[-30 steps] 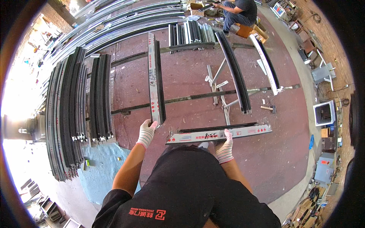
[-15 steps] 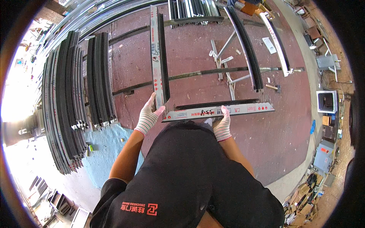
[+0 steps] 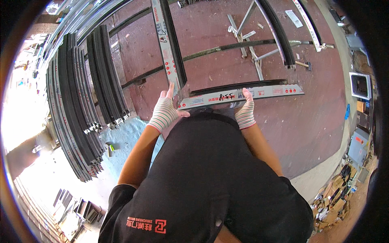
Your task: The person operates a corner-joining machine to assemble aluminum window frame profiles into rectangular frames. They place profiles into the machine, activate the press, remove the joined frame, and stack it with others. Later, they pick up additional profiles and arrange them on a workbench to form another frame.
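Observation:
A short grey-and-black metal profile [image 3: 263,92] with red print lies crosswise just in front of my body. My right hand [image 3: 246,111], in a striped glove, grips it near its middle, thumb on top and the other fingers hidden below. A longer profile [image 3: 167,48] of the same kind runs away from me, its near end meeting the short one's left end at a corner. Beside that corner is my left hand [image 3: 164,111], also gloved, with thumb and fingers spread apart. It touches the frame pieces there without closing round them.
Stacks of dark profiles [image 3: 71,105] lie at left beside a light blue sheet [image 3: 129,137]. Two more profiles [image 3: 275,32] stand at far right, near a hammer [image 3: 304,65]. Black-covered rails [image 3: 219,49] cross the reddish work surface [image 3: 308,117].
My left hand has loosened from the long profile's end and spread its fingers by the corner. The right hand keeps its grip. The view has shifted, so the workpieces appear higher.

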Demonstrator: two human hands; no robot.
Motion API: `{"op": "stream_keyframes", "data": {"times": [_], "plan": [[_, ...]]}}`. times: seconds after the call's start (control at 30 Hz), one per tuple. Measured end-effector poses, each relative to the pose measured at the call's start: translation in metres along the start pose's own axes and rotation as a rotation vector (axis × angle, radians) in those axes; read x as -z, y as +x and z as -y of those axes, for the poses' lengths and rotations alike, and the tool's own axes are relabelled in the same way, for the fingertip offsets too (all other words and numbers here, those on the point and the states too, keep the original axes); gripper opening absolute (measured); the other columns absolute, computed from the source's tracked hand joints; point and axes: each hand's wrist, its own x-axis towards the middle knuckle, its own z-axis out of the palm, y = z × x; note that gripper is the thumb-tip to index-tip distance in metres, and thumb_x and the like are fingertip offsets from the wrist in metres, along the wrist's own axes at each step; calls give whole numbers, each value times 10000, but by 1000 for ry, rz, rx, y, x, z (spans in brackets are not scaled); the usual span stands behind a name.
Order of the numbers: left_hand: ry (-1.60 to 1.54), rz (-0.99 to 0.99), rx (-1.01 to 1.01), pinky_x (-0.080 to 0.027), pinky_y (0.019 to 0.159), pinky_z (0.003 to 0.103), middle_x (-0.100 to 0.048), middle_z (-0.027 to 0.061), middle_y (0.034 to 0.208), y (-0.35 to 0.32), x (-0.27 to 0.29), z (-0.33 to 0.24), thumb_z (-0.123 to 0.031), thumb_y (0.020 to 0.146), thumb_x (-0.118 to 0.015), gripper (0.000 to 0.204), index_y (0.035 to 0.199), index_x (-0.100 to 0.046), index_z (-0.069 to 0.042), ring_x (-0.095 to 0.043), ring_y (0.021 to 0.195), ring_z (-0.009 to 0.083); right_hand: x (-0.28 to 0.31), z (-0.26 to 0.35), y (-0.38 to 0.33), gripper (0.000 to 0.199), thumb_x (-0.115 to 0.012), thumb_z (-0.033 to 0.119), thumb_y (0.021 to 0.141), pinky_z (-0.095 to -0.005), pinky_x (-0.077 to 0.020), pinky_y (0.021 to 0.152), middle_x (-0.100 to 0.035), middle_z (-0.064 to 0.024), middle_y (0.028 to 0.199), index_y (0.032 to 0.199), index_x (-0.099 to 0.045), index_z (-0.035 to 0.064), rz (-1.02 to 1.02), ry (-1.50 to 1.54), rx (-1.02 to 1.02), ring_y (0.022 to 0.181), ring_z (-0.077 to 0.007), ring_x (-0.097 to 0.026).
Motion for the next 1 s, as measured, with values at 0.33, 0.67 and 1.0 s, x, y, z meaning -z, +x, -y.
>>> {"op": "stream_keyframes", "data": {"times": [0.33, 0.67, 1.0], "plan": [[142, -47, 21, -519, 1052, 432, -490, 278, 1353, -6, -1, -18, -363, 577, -1012, 1451, 1647, -102, -1, -595, 1223, 402, 13, -15, 15, 230, -768, 244, 874, -391, -563, 862, -679, -11, 995, 1040, -649, 139, -50, 79, 8, 925, -196, -671], [164, -60, 60, -529, 1027, 418, -519, 253, 1322, -6, -6, -16, -347, 616, -989, 1375, 1653, -145, -22, -616, 1190, 377, 15, -13, 19, 229, -775, 278, 894, -370, -563, 834, -663, 10, 955, 1036, -657, 142, -43, -1, 27, 886, -169, -661], [27, -115, -58, -548, 991, 418, -522, 254, 1304, 9, -21, 15, -339, 604, -982, 1387, 1655, -135, -16, -639, 1142, 382, 5, -4, 4, 204, -781, 229, 890, -420, -589, 832, -691, -12, 943, 1016, -644, 145, 5, 110, -70, 878, -212, -691]]}}
